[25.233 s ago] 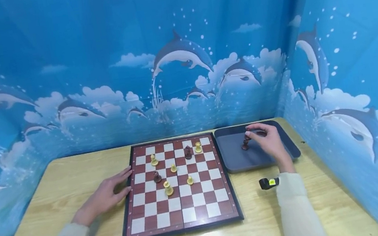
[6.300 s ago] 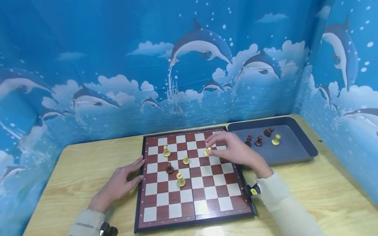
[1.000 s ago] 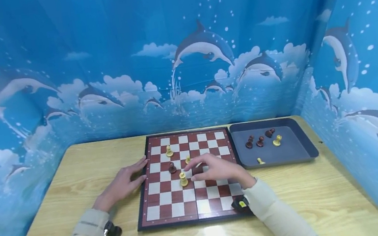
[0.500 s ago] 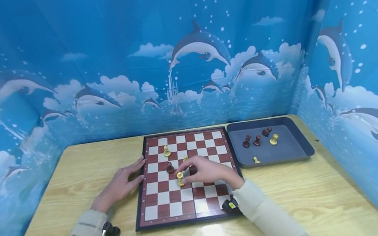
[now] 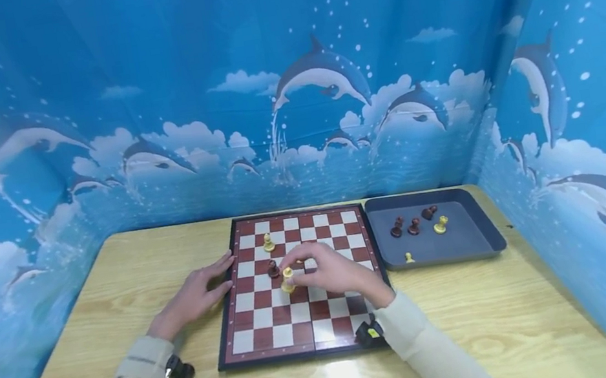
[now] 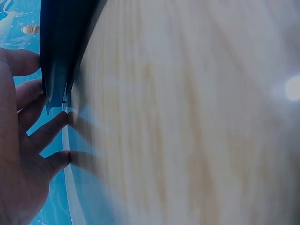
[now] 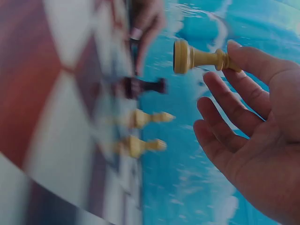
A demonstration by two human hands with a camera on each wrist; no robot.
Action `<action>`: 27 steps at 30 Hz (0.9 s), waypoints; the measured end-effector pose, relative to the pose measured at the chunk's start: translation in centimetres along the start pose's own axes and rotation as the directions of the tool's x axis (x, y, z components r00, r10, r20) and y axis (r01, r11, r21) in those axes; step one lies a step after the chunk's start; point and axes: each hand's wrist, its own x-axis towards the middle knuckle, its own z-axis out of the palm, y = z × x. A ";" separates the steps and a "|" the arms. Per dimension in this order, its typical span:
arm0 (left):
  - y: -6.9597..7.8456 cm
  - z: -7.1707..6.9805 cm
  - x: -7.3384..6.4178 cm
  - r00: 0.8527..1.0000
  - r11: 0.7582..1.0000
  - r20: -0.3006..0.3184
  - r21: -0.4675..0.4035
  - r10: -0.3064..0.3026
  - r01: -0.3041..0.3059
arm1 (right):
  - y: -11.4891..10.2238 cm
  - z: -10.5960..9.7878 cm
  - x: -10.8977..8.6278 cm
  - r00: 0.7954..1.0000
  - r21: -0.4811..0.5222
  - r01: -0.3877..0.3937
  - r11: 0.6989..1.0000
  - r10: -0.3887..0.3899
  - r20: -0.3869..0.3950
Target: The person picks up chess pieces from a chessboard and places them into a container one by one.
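Thumb and fingertips of my right hand [image 5: 329, 270] pinch a tall yellow chess piece [image 5: 288, 281] near its top. In the right wrist view this chess piece [image 7: 201, 58] is lifted, its base apart from the chessboard [image 7: 75, 117]. Just left of it stands a dark chess piece [image 5: 273, 269], and farther back a yellow one [image 5: 268, 242]. Another small yellow piece [image 7: 145, 146] is mostly hidden behind the right hand in the head view. My left hand [image 5: 195, 296] lies at the board's left side, its fingertips touching the dark edge [image 6: 58, 51].
A dark grey tray [image 5: 465, 250] stands against the board's right side. Inside it are several dark pieces [image 5: 414, 226], a yellow piece [image 5: 440, 224] and a small yellow one [image 5: 409, 257] near the front wall. A blue dolphin curtain [image 5: 178, 103] closes off the back and sides.
Several pieces have gone from the board into the tray since the oldest frame. In the last second my right hand has moved onto the tall yellow piece, pinched it and raised it. My left hand stays put.
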 end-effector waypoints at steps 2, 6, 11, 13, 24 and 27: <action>0.0 0.0 0.0 1.000 1.000 -0.005 -0.001 0.016 -0.016 | -0.4 -0.6 -0.4 0.999 0.011 0.000 1.000 0.001 -0.042; -0.1 0.0 -0.1 0.999 0.999 -0.008 -0.006 0.033 -0.033 | -0.8 -1.9 -1.2 0.997 0.000 -0.028 1.000 0.028 -0.071; -0.2 0.0 0.0 0.999 0.999 -0.007 -0.008 0.036 -0.036 | -1.2 -3.5 -1.9 0.994 -0.027 -0.034 0.999 0.031 -0.105; -0.3 0.0 0.1 0.999 0.999 -0.009 -0.008 0.039 -0.039 | -1.2 -4.1 -2.2 0.992 -0.046 -0.033 0.998 0.027 -0.120; -0.1 0.0 0.2 1.000 1.000 -0.005 -0.002 0.017 -0.017 | -0.3 -7.6 -4.3 0.973 -0.085 -0.076 0.993 0.055 -0.224; -0.1 0.0 0.1 1.000 1.000 0.001 0.002 0.009 -0.009 | -0.2 -8.2 -4.8 0.962 -0.080 -0.110 0.991 0.086 -0.257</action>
